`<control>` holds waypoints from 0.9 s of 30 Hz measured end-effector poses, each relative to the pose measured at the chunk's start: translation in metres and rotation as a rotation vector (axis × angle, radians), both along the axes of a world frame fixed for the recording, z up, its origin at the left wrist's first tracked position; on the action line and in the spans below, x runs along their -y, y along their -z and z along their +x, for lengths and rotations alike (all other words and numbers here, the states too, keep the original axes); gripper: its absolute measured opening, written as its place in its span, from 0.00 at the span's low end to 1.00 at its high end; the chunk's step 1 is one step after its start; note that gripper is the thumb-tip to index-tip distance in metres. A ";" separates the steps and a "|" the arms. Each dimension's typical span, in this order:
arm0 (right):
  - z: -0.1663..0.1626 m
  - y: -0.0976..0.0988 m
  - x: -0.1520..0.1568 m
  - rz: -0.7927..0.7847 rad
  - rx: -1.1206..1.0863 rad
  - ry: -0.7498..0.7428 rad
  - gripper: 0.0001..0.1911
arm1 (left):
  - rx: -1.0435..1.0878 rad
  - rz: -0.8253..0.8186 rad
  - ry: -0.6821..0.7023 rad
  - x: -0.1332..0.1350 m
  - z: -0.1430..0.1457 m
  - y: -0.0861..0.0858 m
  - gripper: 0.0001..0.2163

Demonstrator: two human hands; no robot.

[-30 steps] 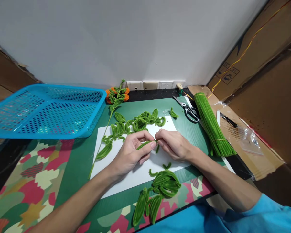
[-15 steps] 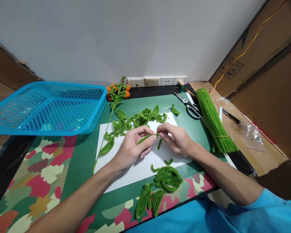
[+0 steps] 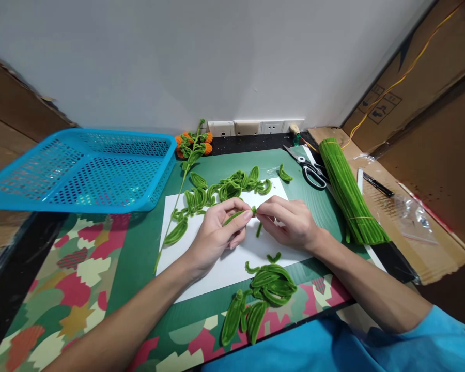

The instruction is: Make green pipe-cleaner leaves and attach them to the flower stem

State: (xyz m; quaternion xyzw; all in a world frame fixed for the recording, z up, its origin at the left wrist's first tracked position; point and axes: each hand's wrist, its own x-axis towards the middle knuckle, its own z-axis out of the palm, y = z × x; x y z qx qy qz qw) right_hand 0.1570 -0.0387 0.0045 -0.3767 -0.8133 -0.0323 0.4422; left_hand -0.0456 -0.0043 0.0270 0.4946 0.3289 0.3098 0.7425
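My left hand (image 3: 223, 227) is closed, thumb and fingers pinching a green pipe-cleaner leaf (image 3: 233, 217) above the white paper (image 3: 213, 279). Its tip meets my right hand (image 3: 289, 222), whose fingers are pinched on the end of the same leaf. A short green stem (image 3: 259, 229) hangs below the right fingertips. Beyond the hands, several looped green leaves (image 3: 229, 190) lie across the paper's far edge. Closer to me is another heap of green leaves (image 3: 273, 283). A long stem with small leaves (image 3: 183, 182) lies along the paper's left side.
A blue plastic basket (image 3: 155, 199) stands at the left. On the right lie black-handled scissors (image 3: 313, 174), a thick bundle of green pipe cleaners (image 3: 351, 196) and a black pen-like tool (image 3: 377, 184) on cardboard. Orange pipe-cleaner pieces (image 3: 208, 149) sit near the wall sockets (image 3: 248, 127).
The whole view has shifted slightly, so things appear a little further right. Both hands keep their pinch on the leaf, and the right fingers have turned slightly at its end.
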 end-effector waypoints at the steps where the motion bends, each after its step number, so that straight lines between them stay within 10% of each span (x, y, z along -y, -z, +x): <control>1: 0.001 0.001 0.000 0.021 0.037 0.009 0.05 | -0.010 0.018 -0.013 0.000 0.000 0.000 0.13; 27: 0.000 0.001 0.000 -0.041 0.159 -0.058 0.16 | -0.091 0.108 0.063 -0.007 -0.011 -0.001 0.11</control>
